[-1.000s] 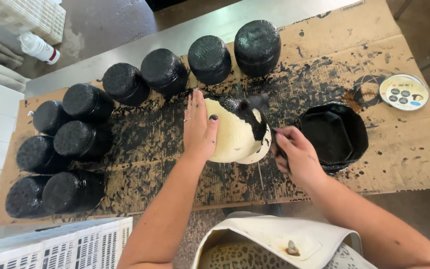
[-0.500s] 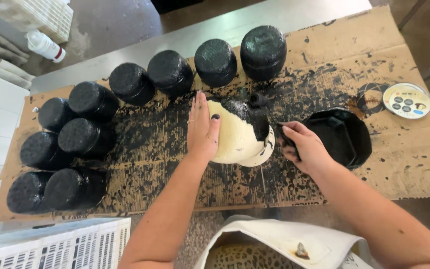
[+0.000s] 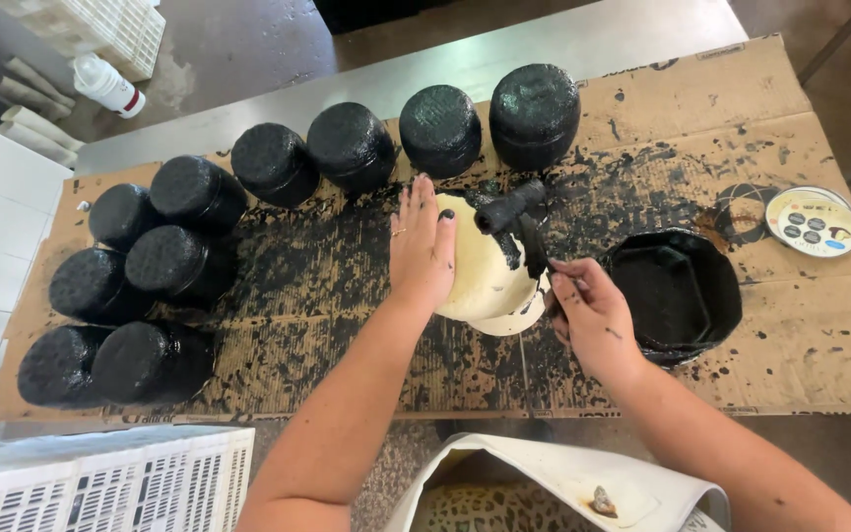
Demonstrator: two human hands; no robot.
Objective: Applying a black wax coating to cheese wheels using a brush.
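1. The left hand lies flat, fingers spread, on the left flank of a pale round cheese that stands on the paint-spattered cardboard at the middle of the tabletop; its grip is an open palm pressed on the cheese, not closed round it.
2. The right hand sits just right of the cheese, forearm coming in from the lower right, its grip clenched on a black brush whose head rests on the cheese's top – black coating already covers part of that upper right side.
3. A black tub of coating stands just beside the right hand, a round tin lid farther right.
4. Ten black-coated cheeses are ranged along the back and left of the cardboard.
5. Against half a second ago, the brush has swung up from the cheese's right side onto its top; the left hand has stayed where it was.
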